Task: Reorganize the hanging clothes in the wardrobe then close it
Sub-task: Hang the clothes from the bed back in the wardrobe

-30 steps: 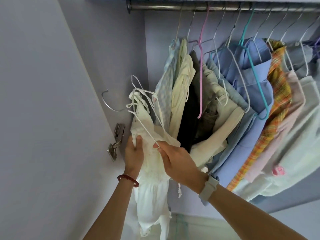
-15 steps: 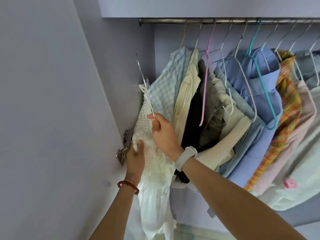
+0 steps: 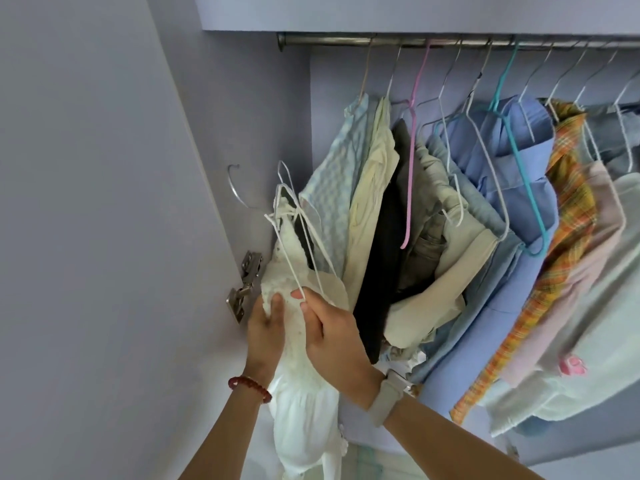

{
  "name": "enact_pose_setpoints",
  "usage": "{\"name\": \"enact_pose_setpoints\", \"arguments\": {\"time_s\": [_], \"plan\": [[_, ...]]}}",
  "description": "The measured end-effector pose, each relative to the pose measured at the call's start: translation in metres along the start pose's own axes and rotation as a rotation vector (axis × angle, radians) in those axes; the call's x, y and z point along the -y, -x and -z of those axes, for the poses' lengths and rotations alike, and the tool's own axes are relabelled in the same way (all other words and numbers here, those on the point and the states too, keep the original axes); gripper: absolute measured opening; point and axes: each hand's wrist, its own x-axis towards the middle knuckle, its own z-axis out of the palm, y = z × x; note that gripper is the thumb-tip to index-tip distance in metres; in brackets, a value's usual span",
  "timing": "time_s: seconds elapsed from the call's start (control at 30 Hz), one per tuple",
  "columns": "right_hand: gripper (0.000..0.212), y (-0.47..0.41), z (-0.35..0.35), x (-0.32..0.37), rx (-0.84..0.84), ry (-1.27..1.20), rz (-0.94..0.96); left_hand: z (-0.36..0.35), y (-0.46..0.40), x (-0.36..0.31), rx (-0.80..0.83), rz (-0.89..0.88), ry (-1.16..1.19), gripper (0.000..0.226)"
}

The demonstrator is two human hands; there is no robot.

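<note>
Below the rail, both hands, left hand and right hand, grip the white dress; its thin straps could slip off the white hanger

Soft, even daylight, brightest on the clothes at right; faint shadows inside the wardrobe; wide-angle bending at edges; focus fairly sharp.

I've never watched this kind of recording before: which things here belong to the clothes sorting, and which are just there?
Part of the job:
- white dress, gripped by left hand
- white wire hanger, pinched by right hand
- rail
- hanging clothes, e.g. blue shirt
- wardrobe door, to close later

Just there:
- door hinge
- red bracelet
- wristwatch
</note>
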Motion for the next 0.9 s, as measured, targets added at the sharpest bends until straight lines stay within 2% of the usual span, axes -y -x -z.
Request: {"name": "enact_pose_setpoints", "arguments": {"time_s": [0.13, 0.27, 0.4, 0.53, 0.77, 0.9], "plan": [[0.034, 0.011, -0.004, 0.010, 0.059, -0.060, -0.017, 0.008, 0.011, 0.007, -0.028, 0.013, -0.037, 0.024], [0.041, -0.001, -0.006, 0.024, 0.046, -0.150, -0.030, 0.012, 0.016, 0.004, -0.024, -0.005, -0.024, 0.022], [0.027, -0.039, -0.008, 0.027, 0.062, -0.170, -0.093, 0.012, 0.012, -0.006, -0.054, -0.049, -0.046, 0.028], [0.029, -0.080, -0.013, 0.021, -0.012, -0.162, -0.144, 0.003, 0.007, -0.019, -0.049, -0.058, -0.020, 0.017], [0.031, -0.118, -0.007, -0.012, -0.153, -0.134, -0.215, -0.025, -0.008, -0.027, 0.015, -0.048, 0.028, 0.023], [0.031, -0.136, -0.003, -0.020, -0.270, -0.102, -0.275, -0.041, -0.027, -0.038, 0.018, -0.056, 0.024, 0.016]]}}
